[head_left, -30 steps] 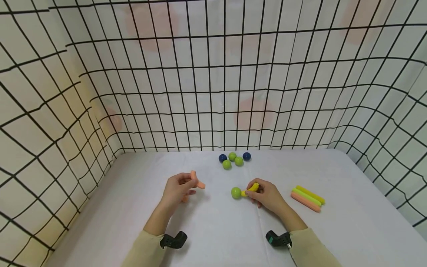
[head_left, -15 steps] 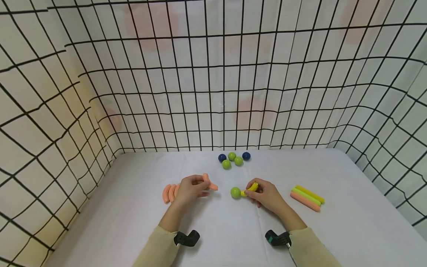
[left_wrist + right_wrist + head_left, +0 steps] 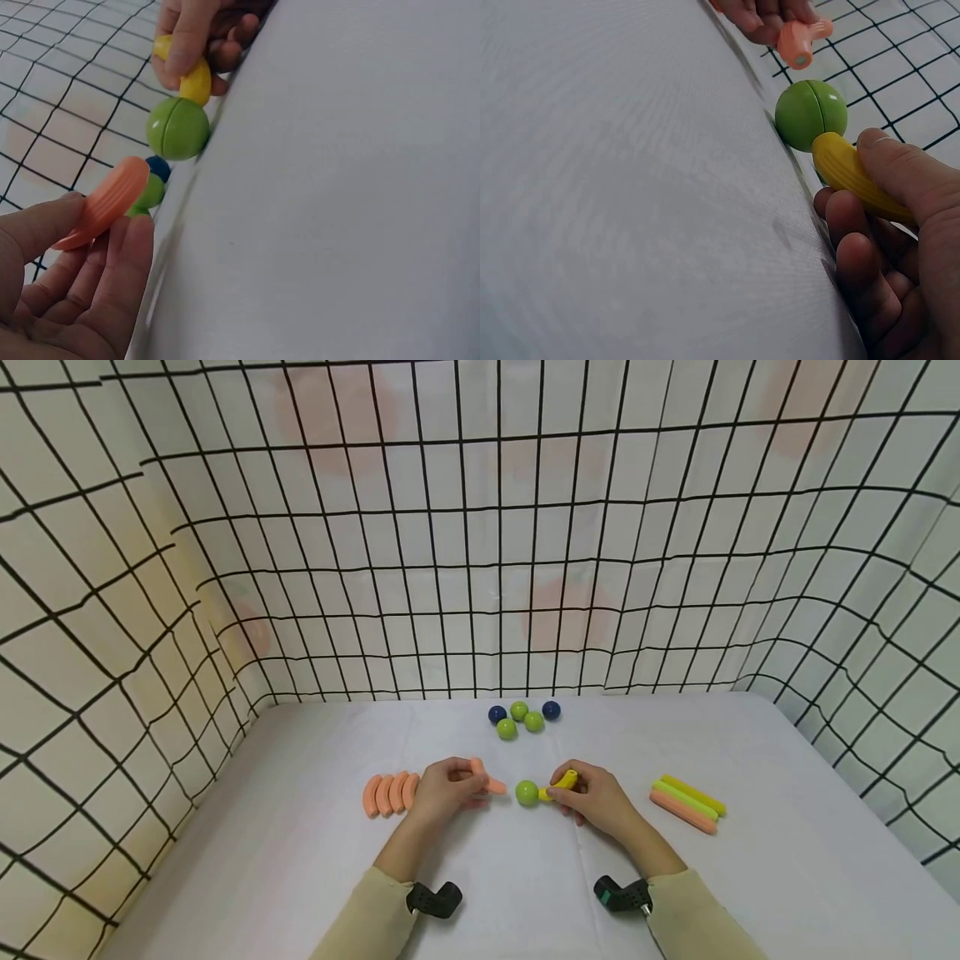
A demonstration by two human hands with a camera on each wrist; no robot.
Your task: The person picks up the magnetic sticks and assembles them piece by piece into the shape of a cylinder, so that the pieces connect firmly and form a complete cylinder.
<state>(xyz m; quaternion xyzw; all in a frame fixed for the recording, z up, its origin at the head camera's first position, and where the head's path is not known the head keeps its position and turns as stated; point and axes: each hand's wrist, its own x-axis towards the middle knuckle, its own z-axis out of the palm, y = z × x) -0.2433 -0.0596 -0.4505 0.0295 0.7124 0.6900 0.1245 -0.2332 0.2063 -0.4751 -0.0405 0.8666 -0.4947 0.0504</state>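
Note:
Between thumb and fingers, my left hand (image 3: 444, 792) pinches an orange curved rod (image 3: 112, 199) with ridged sides. My right hand (image 3: 596, 795) holds a yellow curved rod (image 3: 847, 174) in the same way. A glossy green ball (image 3: 810, 115) with a seam round it touches the yellow rod's end. In the head view, the orange rod's lower end points at the ball, and a small gap separates the two. A small pale disc shows in the orange rod's end in the right wrist view. The right hand's fingers hide part of the yellow rod.
Several orange curved rods (image 3: 384, 796) lie in a row left of my left hand. Straight rods in yellow, lime and orange (image 3: 682, 811) lie at the right. Green balls (image 3: 507, 728) and dark blue balls (image 3: 551, 710) cluster at the back, before a black grid (image 3: 517, 610).
My left hand has moved right with the orange rod, bringing it close to the green ball and uncovering the row of orange rods. My right hand stays nearly still with the yellow rod.

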